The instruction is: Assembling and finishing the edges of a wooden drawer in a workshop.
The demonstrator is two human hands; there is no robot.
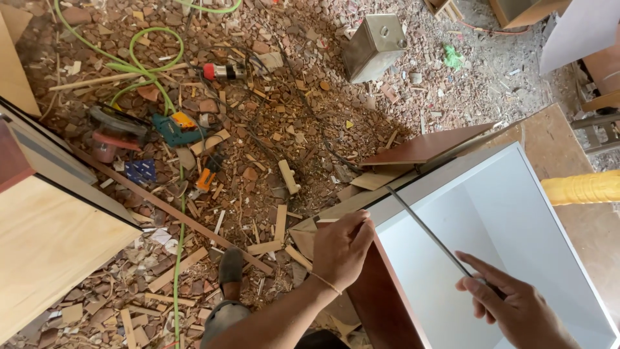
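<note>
Right hand [516, 310] fingers pinch a thin file [433, 236]; left hand [341, 249] grips cabinet edge [381, 210]

Two hands show: the left hand [340, 249] and the right hand [516, 307]. One long thin metal file [426, 229] lies across one white-lined cabinet [491, 220]. One green hose [139, 64] loops over the floor [310, 97]. There is one square metal can [373, 45], one circular saw [113, 129], one teal power tool [173, 131] and one yellow turned post [581, 187]. The wood scraps are too many to count.
</note>
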